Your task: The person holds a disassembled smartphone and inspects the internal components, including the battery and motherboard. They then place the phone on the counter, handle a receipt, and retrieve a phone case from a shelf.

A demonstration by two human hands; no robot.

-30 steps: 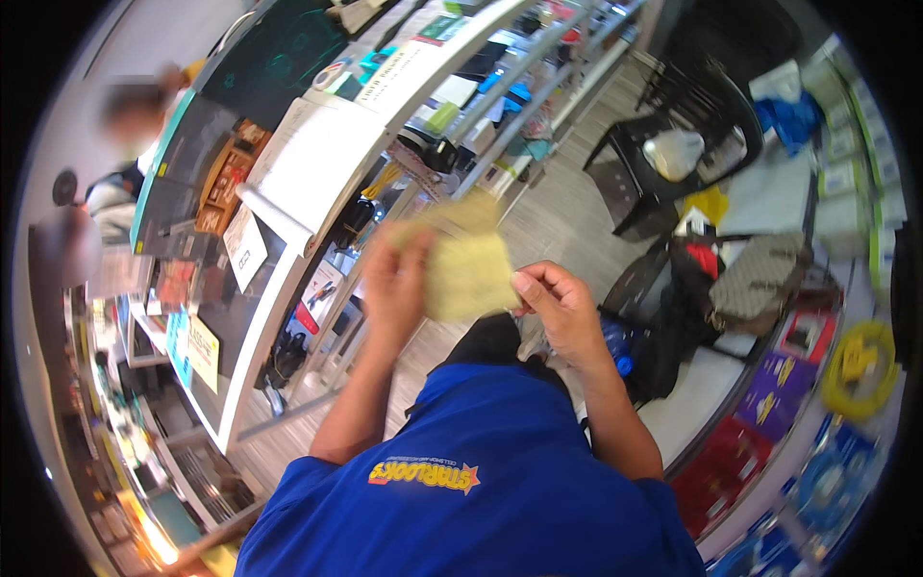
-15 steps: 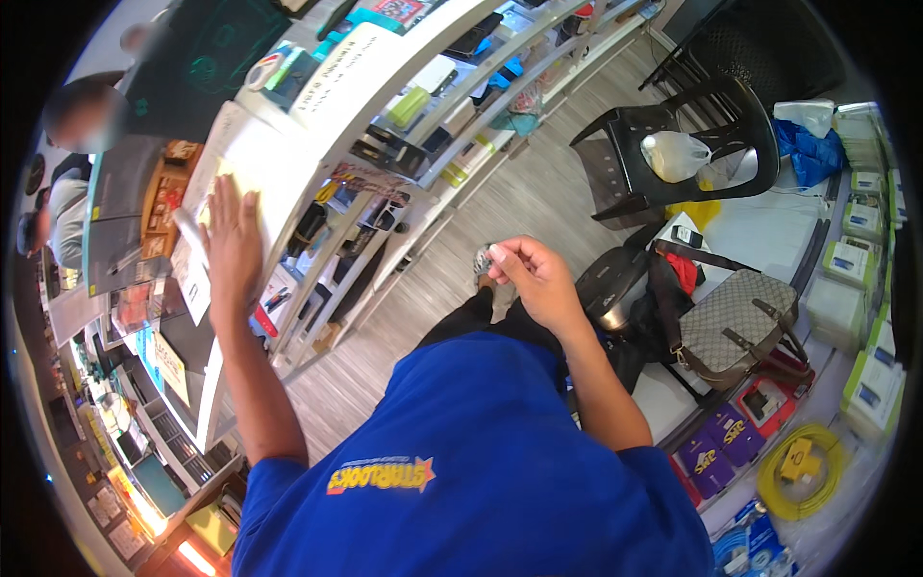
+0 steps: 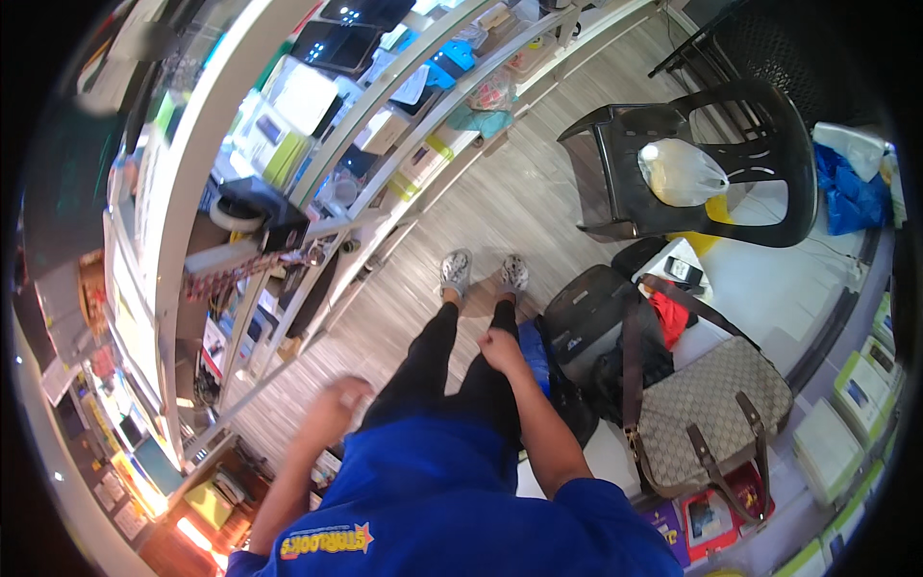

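Note:
My left hand [image 3: 338, 402] hangs low beside my left thigh, smeared by motion. How its fingers lie does not show clearly, and nothing is seen in it. My right hand [image 3: 500, 350] is in front of my right thigh with its fingers curled in. Whatever it may hold is hidden. Nearest to the right hand is a black bag [image 3: 588, 322] standing beside my leg. To the left of my hands is a white-framed display case [image 3: 332, 144] with boxes and devices on its shelves.
A black plastic chair [image 3: 615, 183] at the far right bears a tied plastic bag [image 3: 678, 173]. A patterned brown handbag [image 3: 711, 409] lies at the right, near a red cloth [image 3: 668, 320]. Boxes [image 3: 832, 442] line the right edge. Wood-look floor [image 3: 423, 231] runs between case and chair.
My left hand has come off the papers on the counter and dropped to my side. The right hand has lowered to my thigh. My body has shifted, with both shoes in view.

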